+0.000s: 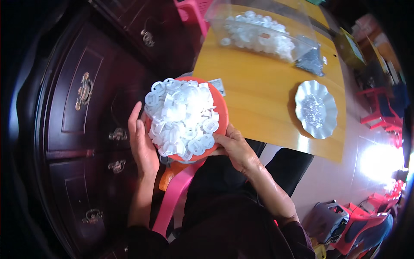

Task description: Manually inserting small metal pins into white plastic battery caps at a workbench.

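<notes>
An orange-red round basin (221, 105) is heaped with small white plastic pieces (183, 112), many of them round discs. I hold it up in front of me, at the table's left edge. My left hand (145, 151) supports the basin's left side, its fingers fairly straight and pointing up along the heap. On the lower right, my right hand (238, 149) grips the rim, thumb over the edge near the discs and the other fingers partly hidden below.
On the yellow wooden table (258, 90) stand a clear bin (241, 47) of white pieces, a bag of grey items (311, 62) and a scalloped dish (330, 116) with small shiny bits. Dark cabinets (82, 112) rise close on my left. A pink stool (172, 203) is beside my legs.
</notes>
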`<action>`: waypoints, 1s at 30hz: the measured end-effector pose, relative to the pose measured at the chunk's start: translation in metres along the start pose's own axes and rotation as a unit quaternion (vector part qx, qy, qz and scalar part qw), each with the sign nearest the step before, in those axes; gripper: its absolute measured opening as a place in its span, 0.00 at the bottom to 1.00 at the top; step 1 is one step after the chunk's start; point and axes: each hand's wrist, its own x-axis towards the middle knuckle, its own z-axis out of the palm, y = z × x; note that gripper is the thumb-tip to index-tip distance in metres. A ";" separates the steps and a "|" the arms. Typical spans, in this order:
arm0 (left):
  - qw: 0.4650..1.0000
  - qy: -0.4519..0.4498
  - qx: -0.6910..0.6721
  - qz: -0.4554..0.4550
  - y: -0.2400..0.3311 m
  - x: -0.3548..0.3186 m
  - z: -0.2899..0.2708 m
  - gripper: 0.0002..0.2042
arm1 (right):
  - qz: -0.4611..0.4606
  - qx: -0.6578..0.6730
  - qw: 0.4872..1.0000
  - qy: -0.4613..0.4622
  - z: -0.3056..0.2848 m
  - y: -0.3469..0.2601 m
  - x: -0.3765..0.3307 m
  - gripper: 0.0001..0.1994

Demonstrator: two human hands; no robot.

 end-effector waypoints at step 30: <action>0.966 -0.248 -0.077 -0.023 -0.114 0.153 0.197 0.27 | -0.167 -0.017 0.962 0.216 -0.125 -0.058 -0.016 0.14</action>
